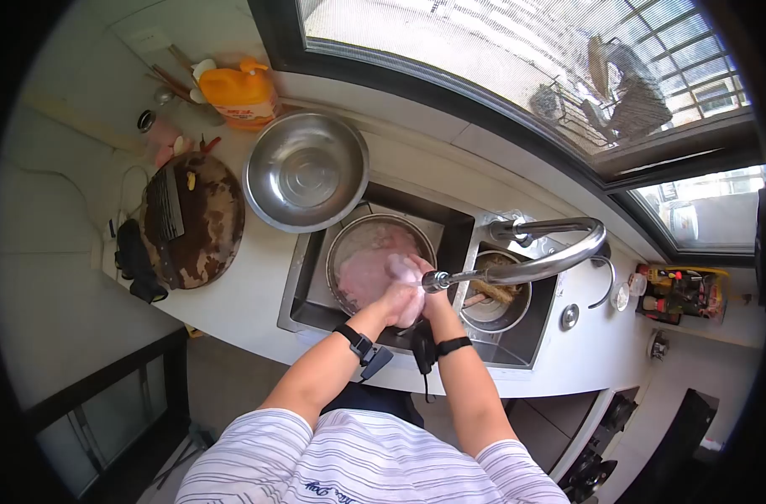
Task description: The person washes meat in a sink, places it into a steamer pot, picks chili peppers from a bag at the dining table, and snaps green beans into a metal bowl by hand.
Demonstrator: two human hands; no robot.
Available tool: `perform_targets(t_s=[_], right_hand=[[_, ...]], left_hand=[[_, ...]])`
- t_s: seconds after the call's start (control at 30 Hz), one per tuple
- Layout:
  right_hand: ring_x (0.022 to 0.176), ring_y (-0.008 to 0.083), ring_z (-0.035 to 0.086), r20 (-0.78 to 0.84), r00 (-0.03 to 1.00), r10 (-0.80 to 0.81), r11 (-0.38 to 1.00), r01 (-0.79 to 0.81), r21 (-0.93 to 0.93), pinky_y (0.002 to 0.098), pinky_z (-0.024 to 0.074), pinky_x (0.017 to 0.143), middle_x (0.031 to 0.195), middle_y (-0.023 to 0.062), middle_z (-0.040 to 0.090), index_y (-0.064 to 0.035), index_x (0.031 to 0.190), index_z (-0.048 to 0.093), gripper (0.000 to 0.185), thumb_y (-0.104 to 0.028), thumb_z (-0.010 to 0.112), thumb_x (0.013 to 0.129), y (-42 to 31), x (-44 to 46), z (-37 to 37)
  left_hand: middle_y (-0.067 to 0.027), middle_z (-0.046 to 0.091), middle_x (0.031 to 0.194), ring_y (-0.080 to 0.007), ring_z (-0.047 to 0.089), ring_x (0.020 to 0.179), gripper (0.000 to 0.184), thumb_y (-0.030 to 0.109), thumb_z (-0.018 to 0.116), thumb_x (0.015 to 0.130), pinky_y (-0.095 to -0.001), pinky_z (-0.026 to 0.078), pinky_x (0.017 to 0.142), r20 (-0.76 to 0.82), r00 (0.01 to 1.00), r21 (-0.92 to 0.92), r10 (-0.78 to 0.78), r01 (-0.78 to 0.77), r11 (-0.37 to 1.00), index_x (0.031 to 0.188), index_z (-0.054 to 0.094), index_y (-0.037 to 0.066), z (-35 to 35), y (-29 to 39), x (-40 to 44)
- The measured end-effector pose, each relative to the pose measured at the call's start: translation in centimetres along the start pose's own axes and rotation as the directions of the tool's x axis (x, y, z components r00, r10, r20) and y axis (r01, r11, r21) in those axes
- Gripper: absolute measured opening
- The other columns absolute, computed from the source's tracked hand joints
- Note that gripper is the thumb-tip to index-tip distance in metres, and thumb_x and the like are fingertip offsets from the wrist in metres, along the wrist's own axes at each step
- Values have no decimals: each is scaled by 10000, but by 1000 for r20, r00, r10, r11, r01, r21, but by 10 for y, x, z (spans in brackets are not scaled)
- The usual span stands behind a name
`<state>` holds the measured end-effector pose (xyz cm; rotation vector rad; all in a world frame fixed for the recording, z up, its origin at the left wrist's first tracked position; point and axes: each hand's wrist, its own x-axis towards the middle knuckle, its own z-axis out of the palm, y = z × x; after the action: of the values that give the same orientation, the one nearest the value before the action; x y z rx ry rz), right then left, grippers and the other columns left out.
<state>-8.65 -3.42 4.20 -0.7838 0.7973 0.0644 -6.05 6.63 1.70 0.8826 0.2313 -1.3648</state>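
Both my hands are over the left sink basin (295, 294), under the tip of the tap (559, 260). My left hand (398, 302) is closed around a pale pink piece of raw meat (405, 270). On its other side, my right hand (438, 307) grips the same piece, its fingers partly hidden by the tap head. Below them a round metal bowl (333, 252) holds cloudy pinkish water (366, 260), and whatever lies under the surface is hard to make out.
A steel basin (306, 172) stands on the counter behind the sink. To the left, a cleaver (171, 206) lies on a round wooden chopping board (211, 227). A pot (513, 315) with brownish pieces sits in the right basin. An orange jug (238, 94) stands by the wall.
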Motion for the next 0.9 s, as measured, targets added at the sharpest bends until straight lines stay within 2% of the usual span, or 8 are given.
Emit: perform_targets(t_s=[0.1,0.17,0.23,0.37,0.5,0.67,0.8,0.9], right_hand=[[965,225,572,144,986,87,970,-116,212,352,492,813,1134,114,550,-33,1237,442,410,-275,448,906,4,-8,12],[988,207,558,316,947,57,969,-128,210,345,464,856,1112,103,556,-42,1226,452,386,-271,424,917,11,-27,31],[1042,192,515,-177,954,-243,970,243,-19,299,397,919,1142,98,542,-44,1249,444,391,-266,398,930,26,-40,65],[985,193,534,-203,965,-167,982,145,-119,322,427,867,1080,82,558,-60,1211,478,362,-268,408,924,44,-12,52],[866,250,580,158,958,238,940,-268,209,359,479,789,973,96,586,-58,1130,509,418,-385,449,876,5,-7,50],[983,283,566,571,778,263,896,-416,154,426,460,857,1077,116,585,-87,1138,527,489,-484,380,891,51,39,7],[1015,273,556,485,825,292,850,-456,263,420,446,888,1106,108,577,-88,1150,523,514,-505,375,889,36,15,19],[1046,263,546,413,835,363,780,-515,356,414,431,919,1135,100,568,-89,1162,519,539,-527,369,887,31,-3,30]], left_hand=[[-28,564,871,-157,557,782,238,48,471,726,-284,474,673,-126,985,-319,115,-150,936,954,539,56,29,20,-23],[-17,542,852,-153,535,756,182,91,490,776,-275,464,663,-187,974,-77,129,-145,986,949,536,55,3,18,-19],[-26,559,863,-153,553,763,178,137,493,813,-283,473,669,-249,953,-129,172,-209,969,964,540,55,-20,8,1],[-68,593,862,-177,589,770,229,183,464,871,-301,484,671,-285,958,-120,25,-62,991,1002,554,18,11,43,-40],[-65,615,935,-174,611,810,261,239,449,878,-320,510,703,27,998,-69,-64,66,995,1050,552,72,-28,36,-40],[-38,563,789,-163,554,632,291,330,442,863,-294,468,522,443,894,-449,-69,287,846,1023,540,107,-9,69,-60],[-79,566,864,-224,553,693,387,381,439,843,-306,468,557,744,657,-502,119,433,748,1071,522,79,15,84,-78],[-142,577,1003,-286,574,813,484,396,406,853,-368,497,662,488,873,-482,10,260,836,1154,491,26,10,93,-91]])
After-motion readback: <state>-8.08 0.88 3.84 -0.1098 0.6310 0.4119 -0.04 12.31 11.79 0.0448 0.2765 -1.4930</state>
